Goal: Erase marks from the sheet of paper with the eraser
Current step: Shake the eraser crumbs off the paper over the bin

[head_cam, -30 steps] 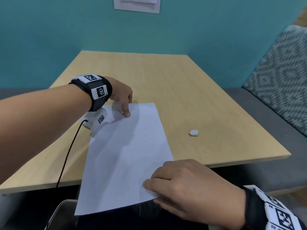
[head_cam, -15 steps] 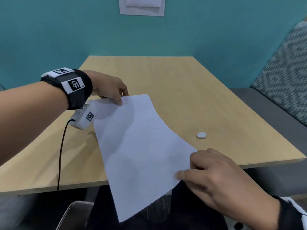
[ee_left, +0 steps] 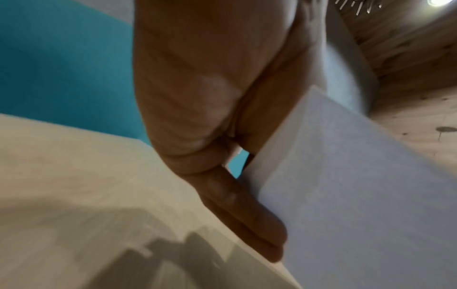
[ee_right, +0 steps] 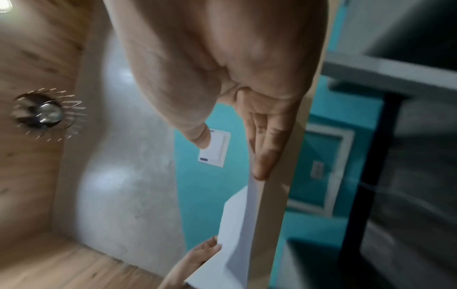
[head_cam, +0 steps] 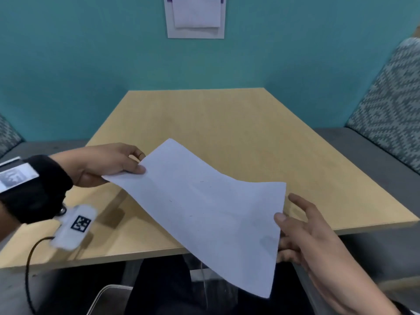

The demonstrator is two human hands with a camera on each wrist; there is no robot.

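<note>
Both hands hold the white sheet of paper (head_cam: 204, 212) in the air, slanted over the near edge of the wooden table (head_cam: 227, 133). My left hand (head_cam: 136, 164) pinches its far left corner, thumb on top and fingers beneath; the left wrist view shows those fingers (ee_left: 247, 215) along the sheet (ee_left: 358, 195). My right hand (head_cam: 288, 223) is at the right edge, where the sheet (ee_right: 237, 224) lies against its straight fingers (ee_right: 259, 156) with the thumb apart. A few faint marks dot the paper. No view shows the eraser.
Grey bench seats with patterned cushions (head_cam: 391, 105) flank the table, and a teal wall stands behind it. A white plate (head_cam: 195, 17) hangs on that wall. The wrist camera's black cable (head_cam: 28, 269) dangles off the left near edge.
The sheet lay flat on the table and is now lifted and swung rightwards. My left hand went from pressing a finger on it to pinching its corner. My right hand's grip has loosened.
</note>
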